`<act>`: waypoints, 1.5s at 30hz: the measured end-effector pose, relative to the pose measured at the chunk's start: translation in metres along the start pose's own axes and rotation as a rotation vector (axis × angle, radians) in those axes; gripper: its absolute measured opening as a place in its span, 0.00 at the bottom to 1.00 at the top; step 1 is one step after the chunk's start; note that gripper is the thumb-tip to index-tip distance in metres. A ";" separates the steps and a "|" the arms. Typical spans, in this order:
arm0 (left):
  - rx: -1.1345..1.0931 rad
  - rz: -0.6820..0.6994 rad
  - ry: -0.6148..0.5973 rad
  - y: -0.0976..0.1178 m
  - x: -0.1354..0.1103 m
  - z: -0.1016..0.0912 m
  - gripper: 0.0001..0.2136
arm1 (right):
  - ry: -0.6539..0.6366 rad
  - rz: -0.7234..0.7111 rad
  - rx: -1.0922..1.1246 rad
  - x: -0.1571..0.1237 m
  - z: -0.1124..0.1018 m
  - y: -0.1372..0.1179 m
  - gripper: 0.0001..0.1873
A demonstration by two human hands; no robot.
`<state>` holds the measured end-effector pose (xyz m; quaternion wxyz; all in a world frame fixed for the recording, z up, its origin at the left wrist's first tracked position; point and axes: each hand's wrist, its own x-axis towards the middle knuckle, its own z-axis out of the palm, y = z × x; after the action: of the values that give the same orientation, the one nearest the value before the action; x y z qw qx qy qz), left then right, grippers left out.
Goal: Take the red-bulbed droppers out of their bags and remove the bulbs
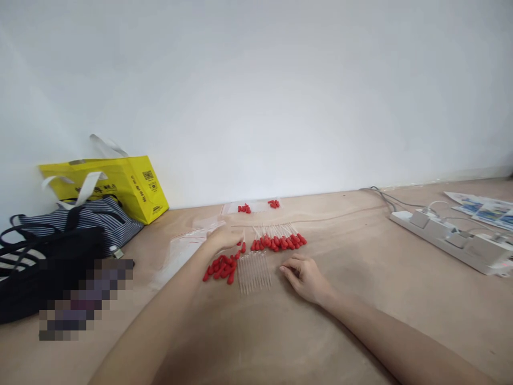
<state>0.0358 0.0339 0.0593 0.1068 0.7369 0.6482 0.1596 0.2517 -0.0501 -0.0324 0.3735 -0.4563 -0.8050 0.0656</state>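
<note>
My left hand reaches over the table with its fingers closed at the left end of a row of droppers, glass tubes with red rubber bulbs. A red-bulbed dropper is at its fingertips; the grip is partly hidden. Just below lies a pile of loose red rubber bulbs. Beside that pile, bare glass tubes lie side by side, without bulbs. My right hand rests on the table to their right, fingers curled and thumb drawn in, with nothing seen in it.
Clear plastic bags lie left of my left hand. Small groups of red bulbs sit near the wall on clear plastic. A yellow bag, a striped bag and a black bag stand left; a white power strip and printed sheets are right.
</note>
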 end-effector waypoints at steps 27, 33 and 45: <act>0.225 0.849 0.559 -0.006 -0.081 0.064 0.09 | 0.300 -0.762 -0.483 0.014 0.007 0.002 0.14; 0.141 0.883 0.605 -0.004 -0.078 0.074 0.10 | 0.261 -0.683 -0.457 0.016 0.012 0.003 0.12; 0.137 0.897 0.607 -0.009 -0.084 0.070 0.12 | 0.197 -0.675 -0.358 0.014 0.016 0.000 0.11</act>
<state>0.0444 -0.0448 -0.0168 -0.2119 0.8672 0.2809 0.3524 0.2374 -0.0355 -0.0365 0.3641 -0.2279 -0.8687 -0.2466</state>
